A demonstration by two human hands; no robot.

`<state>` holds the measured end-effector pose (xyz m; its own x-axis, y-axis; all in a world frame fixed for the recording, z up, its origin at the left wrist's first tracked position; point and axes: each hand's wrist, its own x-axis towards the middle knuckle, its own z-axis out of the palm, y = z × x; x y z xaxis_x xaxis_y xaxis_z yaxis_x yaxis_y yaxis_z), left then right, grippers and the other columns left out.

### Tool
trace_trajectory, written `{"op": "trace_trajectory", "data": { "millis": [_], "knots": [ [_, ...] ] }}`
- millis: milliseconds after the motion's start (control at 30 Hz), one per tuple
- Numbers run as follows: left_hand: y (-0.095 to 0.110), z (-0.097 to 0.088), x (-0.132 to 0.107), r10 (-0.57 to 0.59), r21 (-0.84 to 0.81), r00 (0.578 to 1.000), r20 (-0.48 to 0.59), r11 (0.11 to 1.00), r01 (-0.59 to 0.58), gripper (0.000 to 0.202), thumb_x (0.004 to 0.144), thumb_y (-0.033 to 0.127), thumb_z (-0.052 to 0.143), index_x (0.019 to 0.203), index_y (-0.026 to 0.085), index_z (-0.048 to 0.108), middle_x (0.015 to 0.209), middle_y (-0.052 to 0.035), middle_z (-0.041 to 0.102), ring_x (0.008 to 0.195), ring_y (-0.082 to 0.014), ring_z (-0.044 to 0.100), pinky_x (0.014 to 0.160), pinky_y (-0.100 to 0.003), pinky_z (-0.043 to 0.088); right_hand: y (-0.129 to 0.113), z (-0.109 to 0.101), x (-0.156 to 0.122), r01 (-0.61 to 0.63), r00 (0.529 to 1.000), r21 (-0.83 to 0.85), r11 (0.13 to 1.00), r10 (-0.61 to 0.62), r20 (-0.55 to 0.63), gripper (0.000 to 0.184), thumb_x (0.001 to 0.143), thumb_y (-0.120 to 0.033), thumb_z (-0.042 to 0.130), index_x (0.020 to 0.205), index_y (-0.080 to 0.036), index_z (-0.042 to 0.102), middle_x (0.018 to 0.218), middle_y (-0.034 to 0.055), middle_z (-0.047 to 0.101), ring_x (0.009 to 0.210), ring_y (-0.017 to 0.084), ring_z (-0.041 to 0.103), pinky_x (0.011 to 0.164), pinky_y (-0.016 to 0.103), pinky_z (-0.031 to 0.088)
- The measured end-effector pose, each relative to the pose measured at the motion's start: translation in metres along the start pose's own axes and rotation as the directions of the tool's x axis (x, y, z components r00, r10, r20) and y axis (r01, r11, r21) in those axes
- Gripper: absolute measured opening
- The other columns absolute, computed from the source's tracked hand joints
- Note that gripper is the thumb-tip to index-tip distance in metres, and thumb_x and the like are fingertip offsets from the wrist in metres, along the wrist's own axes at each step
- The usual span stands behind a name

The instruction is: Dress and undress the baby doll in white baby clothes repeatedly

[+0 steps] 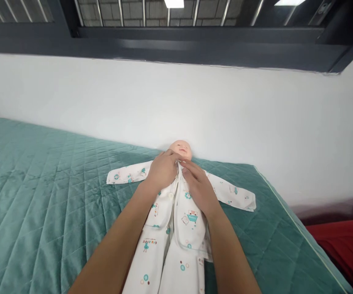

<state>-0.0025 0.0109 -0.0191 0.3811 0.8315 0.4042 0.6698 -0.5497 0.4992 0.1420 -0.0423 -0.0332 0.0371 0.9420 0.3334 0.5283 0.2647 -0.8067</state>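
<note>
A baby doll [181, 148] lies on its back on the bed, its head near the white wall. It is dressed in a white baby shirt [184, 228] printed with small teal and orange figures, the sleeves spread out to both sides. White printed baby pants [144, 263] cover its legs. At the neck, my left hand [164, 168] and my right hand [198, 184] meet, fingers bent and closed on the shirt's front edges just below the chin. What the fingertips pinch is partly hidden. A pale button [171, 196] shows lower on the shirt front, where the two edges lie apart.
Under the doll spreads a green quilted bedcover [56, 204]. Behind it rises a white wall [127, 102], topped by a dark window frame [170, 47] with metal bars. Past the bed's right edge is a red object [345, 241].
</note>
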Motion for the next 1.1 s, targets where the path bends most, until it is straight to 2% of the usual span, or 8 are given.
{"op": "trace_trajectory", "data": {
  "millis": [167, 367, 567, 633, 733, 867, 967, 1100],
  "knots": [
    [0.0, -0.001, 0.0, 0.016, 0.015, 1.0, 0.012, 1.0, -0.016, 0.045, 0.085, 0.007, 0.042, 0.118, 0.025, 0.066, 0.117, -0.0049, 0.064, 0.109, -0.0218, 0.059, 0.097, -0.037, 0.047, 0.006, 0.0, 0.001, -0.054, 0.998, 0.058, 0.997, 0.055, -0.027, 0.032, 0.092, -0.039, 0.05, 0.115, -0.028, 0.069, 0.139, -0.0003, 0.056, 0.134, 0.022, 0.045, 0.117, 0.042, 0.03],
    [0.003, -0.004, -0.001, 0.0, 0.021, 1.0, 0.009, 1.0, 0.0, 0.041, 0.087, 0.009, 0.04, 0.112, 0.026, 0.069, 0.114, -0.005, 0.065, 0.108, -0.0216, 0.059, 0.098, -0.037, 0.047, -0.005, -0.009, -0.005, 0.064, 0.994, -0.177, 0.982, -0.047, 0.102, 0.04, 0.098, -0.04, 0.039, 0.13, -0.029, 0.061, 0.146, -0.001, 0.05, 0.137, 0.022, 0.039, 0.116, 0.043, 0.028],
    [0.005, -0.006, -0.002, -0.002, 0.017, 1.0, 0.021, 1.0, 0.002, 0.041, 0.089, 0.012, 0.04, 0.114, 0.028, 0.068, 0.119, -0.0036, 0.064, 0.113, -0.0216, 0.057, 0.102, -0.037, 0.045, -0.024, -0.033, -0.012, 0.036, 0.976, -0.305, 0.952, 0.032, 0.217, 0.043, 0.097, -0.04, 0.041, 0.134, -0.024, 0.056, 0.148, 0.0058, 0.046, 0.138, 0.027, 0.037, 0.112, 0.046, 0.031],
    [0.005, -0.007, -0.003, -0.005, 0.016, 1.0, 0.028, 1.0, 0.005, 0.041, 0.09, 0.013, 0.04, 0.116, 0.028, 0.067, 0.12, -0.0042, 0.064, 0.114, -0.0221, 0.057, 0.103, -0.038, 0.044, -0.032, -0.036, -0.015, 0.024, 0.986, -0.3, 0.954, 0.027, 0.163, 0.037, 0.095, -0.037, 0.044, 0.125, -0.024, 0.061, 0.139, 0.0069, 0.054, 0.129, 0.026, 0.046, 0.105, 0.042, 0.037],
    [0.008, -0.009, -0.007, 0.0, -0.019, 1.0, -0.016, 1.0, 0.0, 0.04, 0.09, 0.014, 0.041, 0.118, 0.028, 0.067, 0.121, -0.0043, 0.064, 0.117, -0.0226, 0.055, 0.104, -0.039, 0.042, -0.042, -0.029, -0.02, -0.038, 0.999, -0.273, 0.961, 0.047, 0.026, 0.023, 0.093, -0.037, 0.046, 0.1, -0.024, 0.064, 0.109, 0.0055, 0.065, 0.097, 0.022, 0.06, 0.085, 0.036, 0.045],
    [0.014, -0.012, -0.023, -0.027, -0.177, 0.986, -0.163, 0.984, -0.002, 0.03, 0.088, 0.012, 0.045, 0.1, 0.021, 0.07, 0.108, -0.004, 0.068, 0.109, -0.0202, 0.058, 0.101, -0.036, 0.044, -0.051, -0.009, -0.03, -0.069, 0.998, -0.3, 0.952, 0.062, -0.033, 0.021, 0.091, -0.042, 0.049, 0.079, -0.024, 0.05, 0.075, -0.0006, 0.057, 0.069, 0.018, 0.054, 0.064, 0.031, 0.038],
    [0.019, -0.012, -0.04, -0.112, -0.325, 0.968, -0.222, 0.945, 0.035, 0.024, 0.087, 0.012, 0.046, 0.09, 0.019, 0.069, 0.098, -0.003, 0.069, 0.099, -0.0178, 0.061, 0.092, -0.032, 0.047, -0.054, 0.005, -0.04, -0.072, 0.997, -0.384, 0.921, 0.051, -0.063, 0.018, 0.087, -0.04, 0.053, 0.084, -0.023, 0.046, 0.079, -0.0004, 0.055, 0.069, 0.018, 0.052, 0.062, 0.03, 0.035],
    [0.022, -0.012, -0.054, -0.143, -0.395, 0.963, -0.23, 0.918, 0.042, 0.022, 0.088, 0.015, 0.048, 0.093, 0.019, 0.069, 0.096, -0.0031, 0.068, 0.093, -0.0166, 0.061, 0.086, -0.03, 0.046, -0.052, 0.017, -0.055, -0.074, 0.989, -0.43, 0.9, 0.012, -0.146, 0.015, 0.089, -0.036, 0.05, 0.09, -0.022, 0.048, 0.088, 0.0038, 0.057, 0.079, 0.021, 0.055, 0.067, 0.031, 0.038]
  ]
}}
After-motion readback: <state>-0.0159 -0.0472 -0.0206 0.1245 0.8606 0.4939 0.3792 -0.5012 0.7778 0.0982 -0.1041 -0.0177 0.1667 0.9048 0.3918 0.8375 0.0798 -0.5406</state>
